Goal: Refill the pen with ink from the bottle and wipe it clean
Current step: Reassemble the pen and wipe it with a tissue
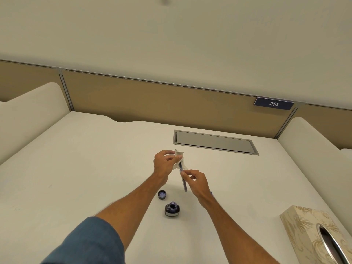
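Pen (183, 178): it is held in the air above the desk (85, 168), between the two hands, lying along a steep slant with its far end up and its near end down. The right hand (197, 182) pinches the barrel near its middle with thumb and fingertips. The far end of the pen is buried in a crumpled white tissue (180, 158), which the left hand (164, 162) grips, fingers closed around the wad so that the tissue wraps the tip. Whether the nib touches the paper inside cannot be told.

Bottle (172, 209): it stands upright on the desk nearer the person, below the hands and between the two forearms. Its mouth is open, and dark ink shows inside the neck; how full it is cannot be told. Its cap (162, 194) lies apart from it, just beyond and to the left, resting with its hollow side up, the inside looking bluish.

A patterned tissue box (304, 231) sits at the near right edge of the desk, well apart from the bottle, its oval slot facing up; nothing can be made out inside the dark slot. A closed grey hatch (215, 142) is set flush in the desk beyond the hands. On the partition behind, a dark plate (274, 104) reads 214. A blue sleeve (91, 242) covers the left upper arm.
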